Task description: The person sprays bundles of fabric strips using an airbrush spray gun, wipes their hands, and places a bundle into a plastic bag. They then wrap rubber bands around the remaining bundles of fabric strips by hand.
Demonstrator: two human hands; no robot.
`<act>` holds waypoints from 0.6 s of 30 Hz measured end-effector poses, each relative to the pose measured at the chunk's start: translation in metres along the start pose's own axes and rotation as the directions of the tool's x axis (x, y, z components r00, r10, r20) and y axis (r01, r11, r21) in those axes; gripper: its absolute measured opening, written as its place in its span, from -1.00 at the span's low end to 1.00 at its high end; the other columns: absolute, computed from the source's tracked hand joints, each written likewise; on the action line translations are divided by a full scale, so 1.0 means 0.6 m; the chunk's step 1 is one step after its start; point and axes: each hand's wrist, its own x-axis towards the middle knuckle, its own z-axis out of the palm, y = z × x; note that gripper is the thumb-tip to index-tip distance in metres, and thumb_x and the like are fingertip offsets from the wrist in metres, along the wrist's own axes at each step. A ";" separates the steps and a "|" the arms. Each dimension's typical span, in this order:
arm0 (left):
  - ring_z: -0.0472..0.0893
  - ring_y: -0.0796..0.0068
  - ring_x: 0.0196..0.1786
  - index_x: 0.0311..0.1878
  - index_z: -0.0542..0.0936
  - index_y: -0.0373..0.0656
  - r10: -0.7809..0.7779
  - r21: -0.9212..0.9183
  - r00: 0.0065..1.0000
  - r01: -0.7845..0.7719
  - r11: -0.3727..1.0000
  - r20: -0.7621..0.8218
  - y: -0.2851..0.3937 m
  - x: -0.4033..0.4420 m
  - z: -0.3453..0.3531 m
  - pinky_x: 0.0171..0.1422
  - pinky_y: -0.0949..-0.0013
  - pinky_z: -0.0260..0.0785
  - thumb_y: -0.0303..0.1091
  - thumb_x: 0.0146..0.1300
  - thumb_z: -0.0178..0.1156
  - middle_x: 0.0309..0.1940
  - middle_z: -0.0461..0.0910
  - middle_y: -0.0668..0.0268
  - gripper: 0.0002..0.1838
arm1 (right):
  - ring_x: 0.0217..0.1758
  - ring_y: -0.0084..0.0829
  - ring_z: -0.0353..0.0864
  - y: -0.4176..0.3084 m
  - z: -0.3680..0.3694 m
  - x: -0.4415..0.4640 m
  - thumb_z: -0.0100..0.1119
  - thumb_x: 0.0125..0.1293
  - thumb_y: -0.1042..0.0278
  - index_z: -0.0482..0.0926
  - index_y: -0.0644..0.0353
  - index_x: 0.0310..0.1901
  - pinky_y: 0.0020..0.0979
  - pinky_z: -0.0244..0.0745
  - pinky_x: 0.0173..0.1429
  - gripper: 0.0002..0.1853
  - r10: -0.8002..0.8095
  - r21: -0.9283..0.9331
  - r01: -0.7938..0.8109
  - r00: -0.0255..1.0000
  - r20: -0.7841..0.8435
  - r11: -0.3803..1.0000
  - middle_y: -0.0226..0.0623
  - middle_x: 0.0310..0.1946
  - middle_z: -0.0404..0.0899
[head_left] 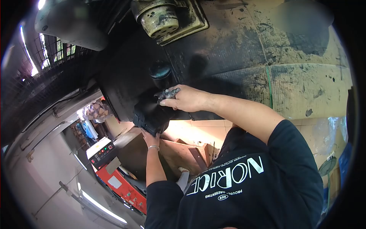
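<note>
My right hand (pixel 187 100) is wrapped round a small metal spray gun (pixel 167 94), whose dark cup (pixel 160 71) sits at its far side. The nozzle points left, and a faint haze shows over a black, box-like part (pixel 151 114) just below it. My left hand (pixel 151 138) holds that part from its near edge, with the fingers partly hidden against it. Its exact kind is hard to make out, black on a dark background. A bracelet circles my left wrist.
Paint-stained cardboard (pixel 305 87) covers the work surface. A blackened, cream-coloured fixture with holes (pixel 160 23) stands at the back. A dark wire grille (pixel 42 72) is on the left. Lower left is a red machine with a button panel (pixel 102 154). Clear plastic (pixel 329 131) hangs at right.
</note>
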 end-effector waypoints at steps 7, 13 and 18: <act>0.02 -0.13 0.48 0.45 -0.24 -0.43 -0.047 -0.002 0.998 0.048 0.999 0.039 -0.002 0.004 -0.002 0.56 0.14 -0.06 -0.31 -0.03 0.42 0.46 -0.13 -0.19 0.18 | -0.12 -0.01 0.61 0.005 -0.017 -0.012 0.10 0.31 0.04 0.63 0.27 -0.18 -0.19 0.46 0.05 -0.60 0.021 -0.044 -0.021 1.000 0.009 0.999 0.05 -0.27 0.63; 0.08 -0.14 0.46 0.45 -0.25 -0.43 0.019 0.066 1.000 -0.019 0.998 -0.007 -0.004 0.003 0.000 0.53 0.14 0.00 -0.29 -0.01 0.41 0.47 -0.14 -0.17 0.17 | -0.02 -0.02 0.59 0.004 -0.016 0.005 0.09 0.31 0.03 0.61 0.21 -0.11 -0.18 0.46 0.11 -0.62 -0.028 -0.209 -0.005 0.988 -0.153 0.978 0.00 -0.16 0.63; 0.11 -0.10 0.45 0.45 -0.24 -0.42 -0.035 0.032 0.999 0.035 0.999 0.020 0.018 -0.003 -0.015 0.52 0.15 0.04 -0.28 0.02 0.41 0.48 -0.14 -0.09 0.16 | -0.03 -0.01 0.59 -0.033 -0.022 0.037 0.07 0.34 0.05 0.61 0.26 -0.15 -0.14 0.45 0.09 -0.61 -0.017 0.062 0.017 1.000 0.001 0.998 0.02 -0.20 0.63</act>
